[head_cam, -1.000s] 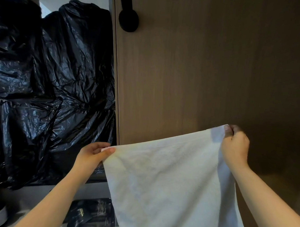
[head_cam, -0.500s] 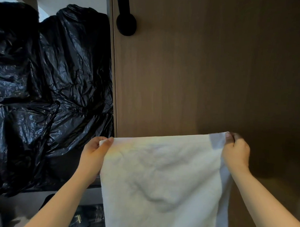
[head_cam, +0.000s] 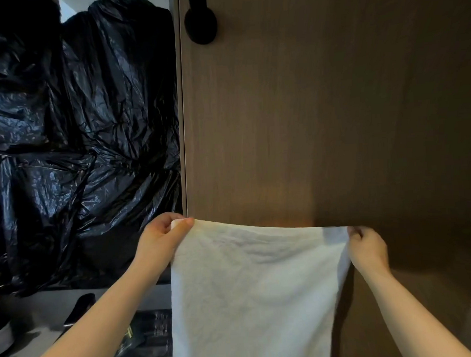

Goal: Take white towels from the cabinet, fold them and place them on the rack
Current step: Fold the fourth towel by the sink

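**Black plastic and a cluttered grey ledge**

Crumpled black plastic bags fill the whole stretch from 8 to 11 o'clock, glossy and heavily creased, with a thin pale line running across them at about 9 o'clock. A sliver of pale wall shows above them at 11. Below the bags, at 7 to 8 o'clock, runs a grey ledge. On it lies a slim black object, tilted, and nearer 6 o'clock a dark packet with faint gold print. A white-rimmed item is cut off by the edge at 8.
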A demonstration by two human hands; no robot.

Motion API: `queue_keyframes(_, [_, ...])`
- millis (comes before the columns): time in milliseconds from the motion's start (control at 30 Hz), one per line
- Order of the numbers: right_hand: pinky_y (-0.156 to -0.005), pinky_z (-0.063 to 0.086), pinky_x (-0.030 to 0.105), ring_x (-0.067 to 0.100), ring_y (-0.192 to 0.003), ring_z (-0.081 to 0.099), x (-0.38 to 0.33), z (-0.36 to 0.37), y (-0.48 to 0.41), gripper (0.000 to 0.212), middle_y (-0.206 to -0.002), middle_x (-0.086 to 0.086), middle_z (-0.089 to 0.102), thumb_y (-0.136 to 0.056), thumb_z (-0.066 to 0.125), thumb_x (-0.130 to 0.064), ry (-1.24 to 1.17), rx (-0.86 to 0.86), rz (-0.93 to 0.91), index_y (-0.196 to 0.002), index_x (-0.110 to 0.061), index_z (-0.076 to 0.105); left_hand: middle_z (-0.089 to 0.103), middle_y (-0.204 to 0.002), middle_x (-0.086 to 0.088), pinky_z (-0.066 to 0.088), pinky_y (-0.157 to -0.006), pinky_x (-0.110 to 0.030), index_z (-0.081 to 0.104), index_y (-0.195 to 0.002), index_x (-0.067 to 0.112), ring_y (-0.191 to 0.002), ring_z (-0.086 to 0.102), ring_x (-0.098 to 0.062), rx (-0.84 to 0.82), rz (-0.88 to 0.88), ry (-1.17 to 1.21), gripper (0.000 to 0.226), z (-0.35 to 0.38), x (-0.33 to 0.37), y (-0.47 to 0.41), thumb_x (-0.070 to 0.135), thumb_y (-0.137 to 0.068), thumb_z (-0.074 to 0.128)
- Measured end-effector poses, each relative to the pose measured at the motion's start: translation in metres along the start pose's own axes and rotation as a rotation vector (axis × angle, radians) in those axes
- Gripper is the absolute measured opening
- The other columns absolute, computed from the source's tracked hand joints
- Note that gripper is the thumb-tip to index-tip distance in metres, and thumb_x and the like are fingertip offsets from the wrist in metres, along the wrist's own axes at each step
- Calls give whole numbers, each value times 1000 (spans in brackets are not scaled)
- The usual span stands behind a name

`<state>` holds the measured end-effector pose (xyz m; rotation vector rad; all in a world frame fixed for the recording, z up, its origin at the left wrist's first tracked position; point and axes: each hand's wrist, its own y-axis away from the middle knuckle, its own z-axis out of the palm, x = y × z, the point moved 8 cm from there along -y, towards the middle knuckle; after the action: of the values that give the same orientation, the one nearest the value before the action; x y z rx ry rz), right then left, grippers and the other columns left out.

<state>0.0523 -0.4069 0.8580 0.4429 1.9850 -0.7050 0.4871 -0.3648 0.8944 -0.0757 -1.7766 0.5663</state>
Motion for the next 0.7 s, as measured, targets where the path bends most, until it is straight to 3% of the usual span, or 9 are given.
queue_keyframes(200, [-83,42,38,40,-113,55,47,20,13,30,-120,24,61,-103,43,-18,130,-68,90,-116,2,60,64,-75,-9,49,-58,-30,65,-89,6,-64,59,-17,-91,-3,71,26,32,23,19,32,-89,66])
queue_keyframes(333, [-86,43,39,40,-112,56,87,29,25,30,-119,25,61,-103,44,-17,178,-88,189,-114,3,62,58,-79,-17,45,-65,-35,60,-95,-8,-70,54,-25,-133,-84,183,33,41,25,19,25,-91,63])
queue_keyframes(433, [-87,44,38,38,-113,56,105,35,31,28,-119,22,61,-102,44,-16,190,-109,229,-116,1,61,64,-81,-14,49,-68,-36,64,-92,2,-72,60,-26,-134,-112,119,24,39,18,20,26,-90,65])
queue_keyframes(567, [-92,46,41,36,-113,57,122,39,38,28,-120,21,62,-102,45,-17,273,-180,252,-116,0,62,66,-73,-5,49,-60,-31,65,-82,11,-65,62,-19,-223,-143,105,19,50,8,30,29,-85,72])
queue_keyframes(700, [-94,44,37,30,-120,55,101,46,55,40,-132,17,57,-100,53,-25,252,-277,117,-134,-5,52,66,-70,-5,49,-62,-33,68,-72,19,-64,62,-19,-336,-184,173,17,71,5,47,30,-75,80])
